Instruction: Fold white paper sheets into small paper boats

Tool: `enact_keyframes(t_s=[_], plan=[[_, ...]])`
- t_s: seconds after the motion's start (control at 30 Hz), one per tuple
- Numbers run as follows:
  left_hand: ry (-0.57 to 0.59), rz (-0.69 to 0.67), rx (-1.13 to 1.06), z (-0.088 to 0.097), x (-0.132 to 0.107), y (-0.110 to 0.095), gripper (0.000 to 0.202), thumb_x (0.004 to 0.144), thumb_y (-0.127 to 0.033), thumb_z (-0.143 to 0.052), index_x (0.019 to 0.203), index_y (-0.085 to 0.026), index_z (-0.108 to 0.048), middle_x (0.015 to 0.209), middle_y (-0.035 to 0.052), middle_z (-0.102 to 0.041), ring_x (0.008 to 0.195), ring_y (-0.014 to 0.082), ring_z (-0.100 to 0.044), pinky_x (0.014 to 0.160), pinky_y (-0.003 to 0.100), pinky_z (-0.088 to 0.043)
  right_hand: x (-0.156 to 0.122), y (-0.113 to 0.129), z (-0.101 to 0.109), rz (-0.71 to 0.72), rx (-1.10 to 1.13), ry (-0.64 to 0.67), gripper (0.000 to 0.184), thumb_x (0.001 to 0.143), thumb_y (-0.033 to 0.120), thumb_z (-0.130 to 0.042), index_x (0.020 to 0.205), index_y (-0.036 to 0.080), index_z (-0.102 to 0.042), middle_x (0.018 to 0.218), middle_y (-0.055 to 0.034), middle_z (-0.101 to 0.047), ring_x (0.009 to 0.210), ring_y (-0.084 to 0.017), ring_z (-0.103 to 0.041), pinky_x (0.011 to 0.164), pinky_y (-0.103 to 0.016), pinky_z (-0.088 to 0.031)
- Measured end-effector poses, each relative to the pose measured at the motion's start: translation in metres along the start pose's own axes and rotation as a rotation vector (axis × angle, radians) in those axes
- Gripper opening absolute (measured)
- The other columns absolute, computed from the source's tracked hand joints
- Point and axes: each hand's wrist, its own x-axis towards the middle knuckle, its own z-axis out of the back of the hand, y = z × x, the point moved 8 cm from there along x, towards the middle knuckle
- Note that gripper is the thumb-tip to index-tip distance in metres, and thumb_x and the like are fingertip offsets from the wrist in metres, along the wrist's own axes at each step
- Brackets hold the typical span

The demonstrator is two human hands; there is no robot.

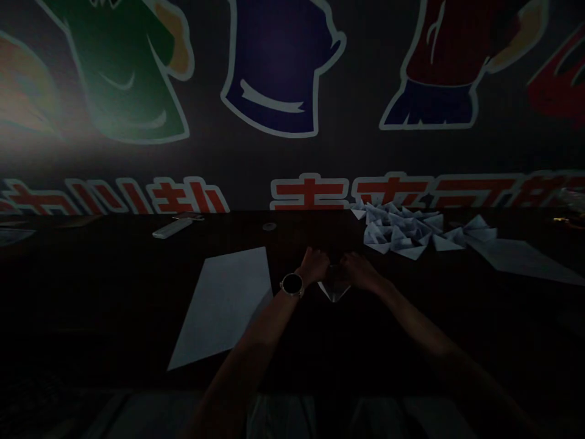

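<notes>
The scene is very dark. My left hand (314, 266), with a round watch (292, 284) on its wrist, and my right hand (359, 271) meet over a small folded piece of white paper (334, 290) on the dark table (114, 286). Both hands have their fingers curled onto the paper. Only its pointed lower corner shows beneath them.
A flat white sheet (226, 305) lies left of my hands. A pile of several folded white paper shapes (402, 230) sits at the back right, with more flat paper (521, 257) beside it. A remote-like object (172, 228) lies at the back left. A painted wall (283, 91) stands behind.
</notes>
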Motion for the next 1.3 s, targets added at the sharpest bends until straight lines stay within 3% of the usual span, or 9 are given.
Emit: enact_keyframes(t_s=[0.13, 0.23, 0.33, 0.6, 0.73, 0.87, 1.03, 1.17, 1.3], plan=[[-0.067, -0.031, -0.011, 0.012, -0.004, -0.007, 0.017, 0.077, -0.023, -0.059, 0.092, -0.017, -0.064, 0.113, 0.014, -0.059, 0.111, 0.0291, -0.049, 0.092, 0.04, -0.034, -0.002, -0.001, 0.002, -0.023, -0.026, -0.025, 0.025, 0.068, 0.03, -0.071, 0.09, 0.018, -0.067, 0.104, -0.0122, -0.06, 0.102, -0.029, -0.051, 0.082, -0.038, -0.041], [-0.036, -0.07, -0.049, 0.015, -0.005, -0.009, 0.018, 0.079, -0.026, -0.057, 0.095, -0.019, -0.063, 0.102, 0.0084, -0.064, 0.099, 0.0237, -0.057, 0.084, 0.034, -0.04, -0.004, 0.001, 0.003, -0.03, -0.044, -0.036, 0.026, 0.067, 0.029, -0.071, 0.091, 0.017, -0.068, 0.109, -0.0142, -0.058, 0.106, -0.031, -0.049, 0.087, -0.041, -0.038], [0.017, -0.062, -0.041, 0.013, -0.005, -0.006, 0.013, 0.08, -0.02, -0.054, 0.087, -0.018, -0.064, 0.088, 0.0067, -0.068, 0.086, 0.0209, -0.063, 0.075, 0.029, -0.044, -0.006, 0.006, 0.006, -0.004, -0.064, -0.058, 0.035, 0.066, 0.023, -0.071, 0.1, 0.015, -0.066, 0.116, -0.0162, -0.054, 0.113, -0.033, -0.044, 0.092, -0.044, -0.034], [0.053, -0.079, 0.023, 0.008, 0.002, -0.003, 0.011, 0.078, -0.018, -0.057, 0.081, -0.015, -0.067, 0.086, 0.0109, -0.07, 0.085, 0.0232, -0.066, 0.074, 0.029, -0.046, -0.005, 0.017, 0.013, 0.114, -0.061, -0.113, 0.035, 0.068, 0.024, -0.07, 0.101, 0.014, -0.063, 0.117, -0.013, -0.055, 0.111, -0.029, -0.045, 0.09, -0.039, -0.035], [0.062, -0.09, 0.043, 0.006, 0.006, -0.007, 0.011, 0.077, -0.017, -0.057, 0.078, -0.013, -0.067, 0.081, 0.0131, -0.07, 0.081, 0.024, -0.067, 0.072, 0.029, -0.048, 0.001, 0.016, 0.01, 0.075, -0.047, -0.053, 0.028, 0.075, 0.026, -0.065, 0.099, 0.014, -0.063, 0.104, -0.0122, -0.062, 0.102, -0.026, -0.052, 0.087, -0.036, -0.037], [0.045, -0.074, 0.06, 0.006, 0.005, -0.011, 0.013, 0.079, -0.018, -0.057, 0.082, -0.01, -0.067, 0.085, 0.0163, -0.069, 0.086, 0.0255, -0.066, 0.077, 0.031, -0.048, 0.003, 0.018, 0.012, 0.053, -0.06, -0.039, 0.022, 0.074, 0.025, -0.064, 0.093, 0.013, -0.065, 0.11, -0.015, -0.061, 0.11, -0.028, -0.049, 0.09, -0.036, -0.036], [0.089, -0.061, 0.047, -0.001, 0.004, -0.008, 0.012, 0.08, -0.017, -0.057, 0.085, -0.013, -0.066, 0.085, 0.0126, -0.07, 0.086, 0.023, -0.067, 0.074, 0.028, -0.049, 0.006, 0.012, 0.006, 0.018, -0.056, 0.06, 0.021, 0.08, 0.026, -0.055, 0.091, 0.012, -0.066, 0.099, -0.0152, -0.067, 0.096, -0.026, -0.06, 0.081, -0.032, -0.04], [0.168, -0.061, 0.03, -0.011, 0.004, -0.001, 0.012, 0.077, -0.017, -0.06, 0.088, -0.016, -0.065, 0.092, 0.0097, -0.07, 0.086, 0.0219, -0.067, 0.071, 0.026, -0.05, 0.007, 0.005, -0.001, -0.002, -0.058, 0.173, 0.027, 0.072, 0.033, -0.065, 0.091, 0.013, -0.067, 0.096, -0.0141, -0.069, 0.091, -0.027, -0.064, 0.073, -0.03, -0.043], [0.215, -0.04, 0.018, -0.017, 0.004, 0.001, 0.015, 0.078, -0.015, -0.058, 0.091, -0.017, -0.064, 0.098, 0.0088, -0.069, 0.089, 0.0206, -0.066, 0.071, 0.025, -0.051, 0.006, 0.007, -0.004, 0.011, -0.074, 0.226, 0.035, 0.067, 0.032, -0.071, 0.098, 0.015, -0.065, 0.102, -0.0137, -0.068, 0.099, -0.027, -0.062, 0.079, -0.031, -0.043]])
